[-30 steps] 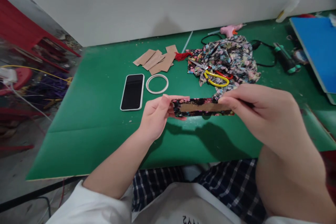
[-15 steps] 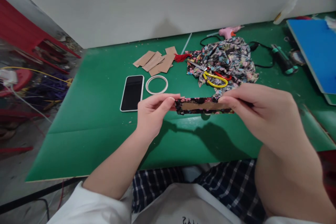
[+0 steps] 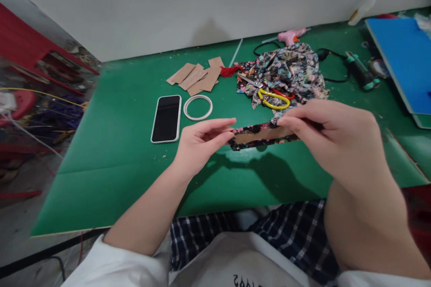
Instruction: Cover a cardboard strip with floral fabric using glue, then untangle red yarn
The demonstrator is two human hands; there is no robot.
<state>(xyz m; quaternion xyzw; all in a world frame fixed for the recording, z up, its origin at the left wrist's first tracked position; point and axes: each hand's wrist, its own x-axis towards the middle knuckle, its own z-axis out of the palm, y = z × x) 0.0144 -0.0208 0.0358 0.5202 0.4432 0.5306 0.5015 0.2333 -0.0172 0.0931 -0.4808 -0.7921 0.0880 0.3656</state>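
Above the green table (image 3: 128,161) I hold a cardboard strip wrapped in dark floral fabric (image 3: 259,136), its brown card face up. My left hand (image 3: 198,143) pinches the strip's left end between thumb and fingers. My right hand (image 3: 333,139) grips the right end, fingers curled over it. The strip hangs a little above the table top, just in front of a crumpled pile of the same floral fabric (image 3: 286,69).
Yellow-handled scissors (image 3: 269,96) lie on the fabric pile. A phone (image 3: 166,118), a white ring (image 3: 198,107) and several brown card pieces (image 3: 197,76) sit to the left. A pink glue gun (image 3: 289,36), a green tool (image 3: 360,71) and a blue board (image 3: 400,58) lie at the back right.
The strip has tilted slightly, its left end lower. My left fingers have shifted along its left end; the right hand keeps its grip. The view has drifted a little.
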